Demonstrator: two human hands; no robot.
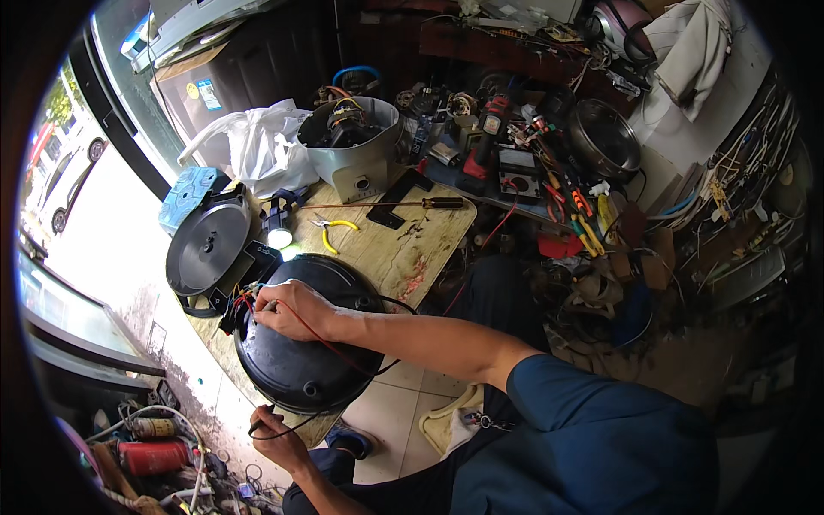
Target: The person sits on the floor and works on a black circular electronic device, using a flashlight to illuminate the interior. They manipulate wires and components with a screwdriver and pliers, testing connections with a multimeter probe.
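Note:
A black, domed round appliance housing [300,360] lies on the worn wooden table, with a bundle of coloured wires [245,296] at its upper left edge. My right hand [292,311] reaches across the housing, fingers closed on a red test probe beside those wires; its tip is hidden. A red lead [319,336] trails back from it. Lower down, near the housing's front edge, my left hand [279,439] grips a black test probe [257,423] with a black lead. Just beyond the wires rests a round, dark grey metal heating plate [209,245].
On the table are yellow-handled pliers [330,230], a long screwdriver [442,203], a lit lamp [279,236] and a grey appliance shell [352,159]. A multimeter [518,176] stands among tools on the right. A red cylinder [154,457] lies amid clutter lower left.

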